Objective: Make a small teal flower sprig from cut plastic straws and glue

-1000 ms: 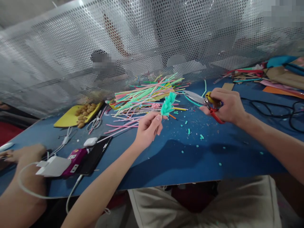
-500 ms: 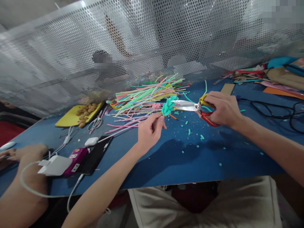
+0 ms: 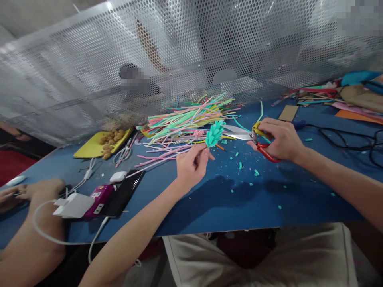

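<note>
Between the thumb and fingers of my left hand (image 3: pixel 193 164) is the base of a teal pipe-cleaner piece (image 3: pixel 214 134), fluffy with many short tufts pointing up and outward. My right hand (image 3: pixel 281 137) is closed around the yellow and red handles of a pair of scissors (image 3: pixel 241 134). The blades are parted a little, and their tips are close to the right side of the teal piece. Whether they touch it I cannot tell. Small teal clippings (image 3: pixel 240 165) lie scattered on the blue table (image 3: pixel 227 215) below.
Behind my hands lies a heap of pastel pipe cleaners (image 3: pixel 185 119). A yellow sheet with brown balls (image 3: pixel 112 137), a phone (image 3: pixel 122 195), a purple power strip (image 3: pixel 100 197) and a white charger (image 3: pixel 74 205) are left. Another person's arm (image 3: pixel 44 215) rests there. A perforated metal screen (image 3: pixel 179 48) stands behind.
The scissors have drawn slightly right, away from the teal piece, and their blades have parted a little. The teal piece has turned slightly in my left hand. The view has shifted slightly.
</note>
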Action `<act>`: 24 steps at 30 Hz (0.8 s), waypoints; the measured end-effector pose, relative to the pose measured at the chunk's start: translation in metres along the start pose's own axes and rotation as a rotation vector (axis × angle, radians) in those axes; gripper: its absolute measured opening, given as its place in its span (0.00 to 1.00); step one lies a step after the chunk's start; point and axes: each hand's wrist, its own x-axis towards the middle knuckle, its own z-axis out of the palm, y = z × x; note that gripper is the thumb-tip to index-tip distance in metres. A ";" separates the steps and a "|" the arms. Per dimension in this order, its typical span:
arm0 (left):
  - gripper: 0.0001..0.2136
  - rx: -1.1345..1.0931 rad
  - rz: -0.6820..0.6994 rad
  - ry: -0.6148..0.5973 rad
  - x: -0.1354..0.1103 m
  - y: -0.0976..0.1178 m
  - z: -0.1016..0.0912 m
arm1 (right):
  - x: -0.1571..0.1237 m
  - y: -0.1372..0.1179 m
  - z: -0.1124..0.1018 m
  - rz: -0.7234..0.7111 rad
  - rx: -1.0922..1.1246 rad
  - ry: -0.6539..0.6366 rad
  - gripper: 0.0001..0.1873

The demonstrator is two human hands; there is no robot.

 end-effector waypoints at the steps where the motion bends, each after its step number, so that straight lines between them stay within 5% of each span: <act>1: 0.06 -0.005 0.001 -0.005 0.000 0.000 0.000 | 0.000 -0.001 0.000 0.003 0.025 -0.008 0.11; 8: 0.06 0.018 0.037 -0.009 -0.001 0.004 -0.001 | 0.000 -0.005 -0.002 0.013 0.096 -0.029 0.14; 18: 0.05 0.076 0.059 0.046 0.000 0.006 -0.003 | -0.002 -0.006 -0.004 -0.022 0.011 0.113 0.10; 24: 0.04 0.064 0.056 0.043 0.000 0.008 -0.002 | -0.002 -0.010 -0.001 -0.015 0.067 0.058 0.14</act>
